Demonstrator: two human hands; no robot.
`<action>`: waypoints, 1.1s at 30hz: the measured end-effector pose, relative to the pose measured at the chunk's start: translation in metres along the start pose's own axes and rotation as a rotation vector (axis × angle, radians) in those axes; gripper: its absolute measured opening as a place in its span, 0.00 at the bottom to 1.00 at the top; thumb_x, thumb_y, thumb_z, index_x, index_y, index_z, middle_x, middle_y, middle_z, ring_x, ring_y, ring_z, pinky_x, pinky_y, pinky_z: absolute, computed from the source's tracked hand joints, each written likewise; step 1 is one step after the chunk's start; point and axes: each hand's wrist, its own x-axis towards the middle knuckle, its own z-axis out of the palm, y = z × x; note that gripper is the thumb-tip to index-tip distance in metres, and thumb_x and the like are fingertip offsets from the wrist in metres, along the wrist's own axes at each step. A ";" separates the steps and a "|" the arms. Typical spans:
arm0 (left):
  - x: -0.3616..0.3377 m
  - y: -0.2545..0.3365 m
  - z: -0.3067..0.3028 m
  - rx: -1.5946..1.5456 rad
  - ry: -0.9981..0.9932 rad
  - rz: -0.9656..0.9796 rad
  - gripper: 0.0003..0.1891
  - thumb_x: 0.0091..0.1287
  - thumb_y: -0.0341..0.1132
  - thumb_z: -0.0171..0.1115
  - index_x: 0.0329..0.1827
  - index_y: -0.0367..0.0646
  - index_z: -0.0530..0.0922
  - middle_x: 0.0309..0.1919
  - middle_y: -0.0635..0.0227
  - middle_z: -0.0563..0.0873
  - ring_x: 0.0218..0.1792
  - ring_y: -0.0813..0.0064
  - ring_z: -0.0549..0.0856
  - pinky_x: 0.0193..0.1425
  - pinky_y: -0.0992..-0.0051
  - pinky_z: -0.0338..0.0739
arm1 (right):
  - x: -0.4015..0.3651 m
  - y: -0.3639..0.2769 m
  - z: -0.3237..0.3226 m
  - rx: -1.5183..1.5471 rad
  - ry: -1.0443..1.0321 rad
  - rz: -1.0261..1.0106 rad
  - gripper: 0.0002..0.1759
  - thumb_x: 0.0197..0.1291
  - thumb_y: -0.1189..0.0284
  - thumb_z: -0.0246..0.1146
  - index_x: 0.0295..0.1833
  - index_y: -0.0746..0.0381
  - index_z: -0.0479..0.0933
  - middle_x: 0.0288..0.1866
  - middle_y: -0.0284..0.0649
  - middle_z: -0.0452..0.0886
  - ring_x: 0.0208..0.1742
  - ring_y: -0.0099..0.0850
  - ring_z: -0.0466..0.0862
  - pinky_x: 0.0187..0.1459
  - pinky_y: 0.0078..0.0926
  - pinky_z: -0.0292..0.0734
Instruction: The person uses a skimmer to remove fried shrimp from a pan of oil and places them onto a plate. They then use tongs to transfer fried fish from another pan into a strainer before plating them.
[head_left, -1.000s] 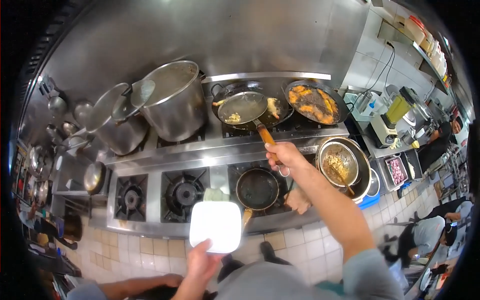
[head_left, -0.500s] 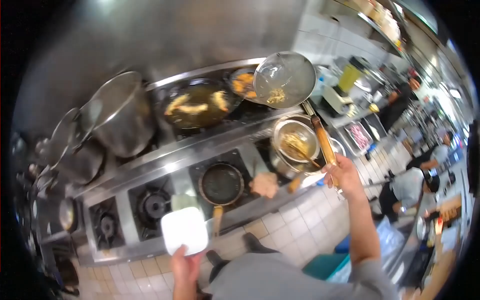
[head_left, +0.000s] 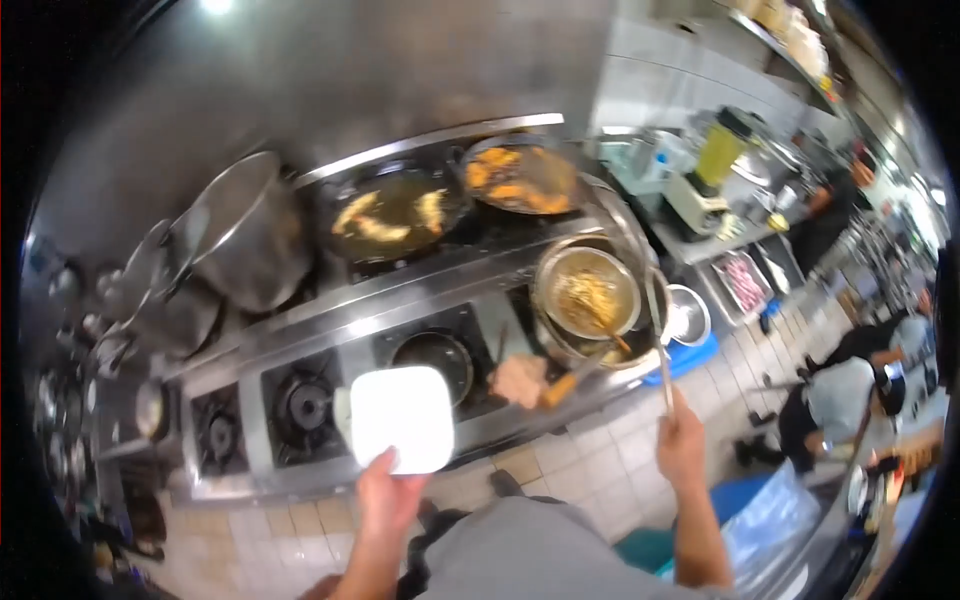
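My left hand [head_left: 390, 497] grips a white square dish [head_left: 403, 412] by its near edge, in front of the stove. My right hand [head_left: 682, 440] is closed round the handle of a wide round skimmer [head_left: 625, 225], which is tipped nearly edge-on. Its head is beside a metal bowl [head_left: 553, 308] that holds golden fried pieces [head_left: 588, 292] and a wooden-handled utensil. That bowl rests over a larger pot. Partly behind the dish is a small frying pan [head_left: 440, 360]. A crumpled cloth [head_left: 520, 381] lies on the front of the stove.
Fried pieces float in a wok of oil [head_left: 390, 205]; orange pieces cook in a second pan [head_left: 522, 180]. Tall stockpots [head_left: 250, 240] stand at the left. On the right are a blender [head_left: 712, 165], a tray of pink pieces [head_left: 740, 285] and a small steel bowl [head_left: 688, 318]. Other people work farther right.
The skimmer has swung down and tipped from above the back pan toward the bowl; more golden pieces show in the bowl. The white dish has moved right, partly covering the small frying pan.
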 end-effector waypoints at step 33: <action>0.006 0.172 -0.164 -0.221 0.190 0.214 0.27 0.69 0.29 0.54 0.73 0.42 0.65 0.64 0.54 0.78 0.59 0.54 0.83 0.54 0.52 0.87 | 0.163 -0.267 0.167 -0.113 -0.268 -0.311 0.30 0.61 0.74 0.61 0.70 0.62 0.68 0.44 0.56 0.84 0.46 0.54 0.85 0.49 0.50 0.80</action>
